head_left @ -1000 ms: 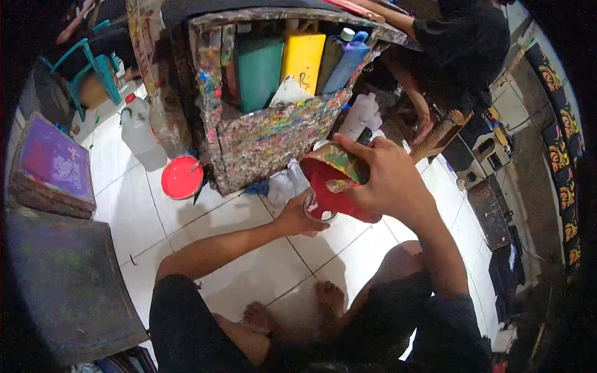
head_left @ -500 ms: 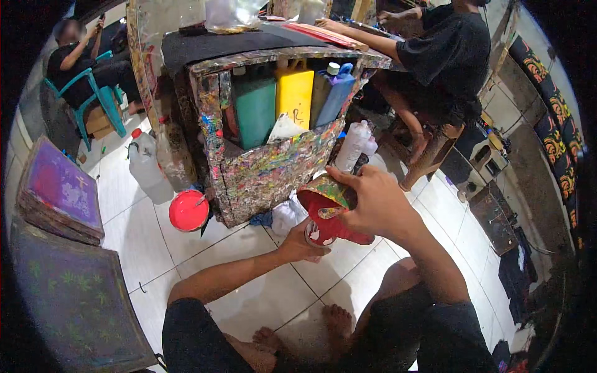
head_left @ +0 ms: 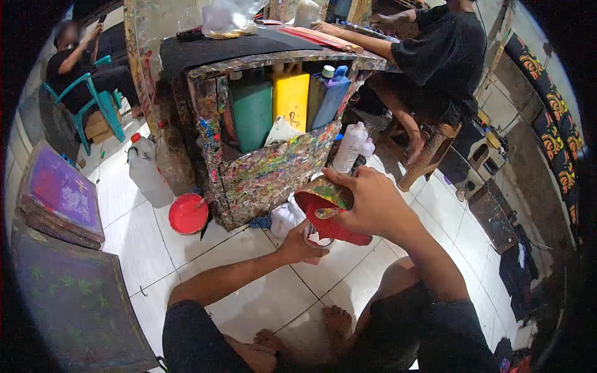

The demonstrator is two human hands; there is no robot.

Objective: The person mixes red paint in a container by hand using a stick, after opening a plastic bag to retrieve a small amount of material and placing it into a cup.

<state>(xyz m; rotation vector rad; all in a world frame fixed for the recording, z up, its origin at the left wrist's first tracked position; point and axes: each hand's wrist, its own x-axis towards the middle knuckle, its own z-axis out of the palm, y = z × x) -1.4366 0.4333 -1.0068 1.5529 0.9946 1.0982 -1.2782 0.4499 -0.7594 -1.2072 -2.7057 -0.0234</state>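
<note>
My right hand grips a paint-crusted tub and holds it tilted, its mouth facing left and down. Red paint coats the inside of the tub, and a short stick-like handle lies at its opening near my fingers. Just below, my left hand is wrapped round a small clear cup with red and white showing in it. The tub's lip is directly over the cup. Whether paint is running between them I cannot make out.
A red paint bowl stands on the tiles beside clear jugs. Ahead is a paint-splattered cabinet holding green, yellow and blue jerrycans. Printing screens lean at the left. One person works at the table; another sits on a green chair.
The view has shifted slightly. Both hands keep their hold, with the tub still tilted over the cup; little else differs.
</note>
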